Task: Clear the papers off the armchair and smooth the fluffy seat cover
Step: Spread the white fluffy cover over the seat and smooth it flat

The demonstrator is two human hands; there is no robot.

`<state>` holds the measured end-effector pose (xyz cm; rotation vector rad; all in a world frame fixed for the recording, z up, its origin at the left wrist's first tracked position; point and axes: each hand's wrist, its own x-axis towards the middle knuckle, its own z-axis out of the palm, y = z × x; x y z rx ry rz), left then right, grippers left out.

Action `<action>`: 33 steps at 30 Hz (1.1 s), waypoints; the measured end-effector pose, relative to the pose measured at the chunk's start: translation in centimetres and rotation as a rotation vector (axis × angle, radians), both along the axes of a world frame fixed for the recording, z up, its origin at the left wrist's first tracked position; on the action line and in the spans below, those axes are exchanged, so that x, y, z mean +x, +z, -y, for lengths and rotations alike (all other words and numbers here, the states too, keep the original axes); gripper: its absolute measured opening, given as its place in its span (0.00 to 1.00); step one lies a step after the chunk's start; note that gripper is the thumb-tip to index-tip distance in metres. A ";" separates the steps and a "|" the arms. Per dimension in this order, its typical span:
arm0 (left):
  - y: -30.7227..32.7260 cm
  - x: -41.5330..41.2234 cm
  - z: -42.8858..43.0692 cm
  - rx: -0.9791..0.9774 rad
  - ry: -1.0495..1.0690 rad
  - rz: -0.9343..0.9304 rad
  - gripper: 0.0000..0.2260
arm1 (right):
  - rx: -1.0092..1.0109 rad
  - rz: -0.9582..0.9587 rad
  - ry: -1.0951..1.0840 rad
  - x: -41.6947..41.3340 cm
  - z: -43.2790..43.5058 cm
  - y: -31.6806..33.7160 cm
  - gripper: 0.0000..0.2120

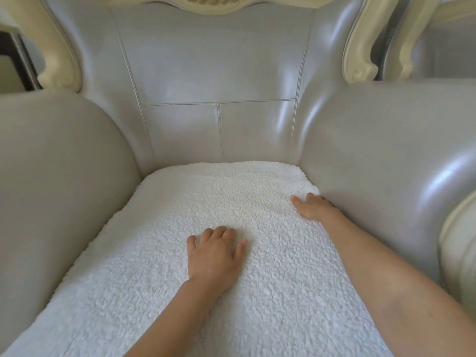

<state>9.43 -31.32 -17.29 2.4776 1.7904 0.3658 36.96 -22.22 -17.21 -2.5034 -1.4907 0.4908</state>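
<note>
No papers are visible anywhere on the armchair (219, 60), so I judge the clearing part is done; only the smoothing is left, and it seems to be in progress. The fluffy seat cover (180, 202) lies over the whole seat, from the backrest at 12 o'clock down to the front edge at 6 o'clock, and its surface looks mostly even.

The left hand (215, 256) rests palm down near the middle of the cover, its fingers (206, 234) a little bent and pressing into the pile, holding nothing. The right hand (313, 208) is at about 2 o'clock, at the cover's edge where it meets the right armrest (386, 150). Its fingertips go down into that gap, so I cannot tell if they pinch the edge or only push it.

The far right corner of the cover looks a little rounded and may need tucking. Room is tight at 3 o'clock and at 9 o'clock, where the left armrest (64, 163) bulges over the seat. Toward 6 o'clock the way is open for long strokes.
</note>
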 end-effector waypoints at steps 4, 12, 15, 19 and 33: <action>0.1 -0.1 0.2 0.007 -0.007 -0.002 0.22 | 0.014 -0.007 -0.069 -0.3 -0.3 -0.2 0.42; 0.3 -0.5 0.6 -0.024 -0.025 0.006 0.22 | 0.087 0.030 -0.125 -0.5 -1.0 -0.8 0.41; 0.2 -0.4 0.6 -0.022 -0.022 0.005 0.23 | 0.213 0.212 -0.126 -1.1 -0.6 -1.0 0.33; 0.2 -0.3 0.4 -0.032 -0.023 -0.002 0.23 | 0.233 0.263 0.123 -0.3 -1.5 -0.9 0.29; 0.7 0.7 -2.1 0.078 0.047 -0.066 0.19 | 0.061 -0.070 -0.061 0.5 -3.5 -0.3 0.46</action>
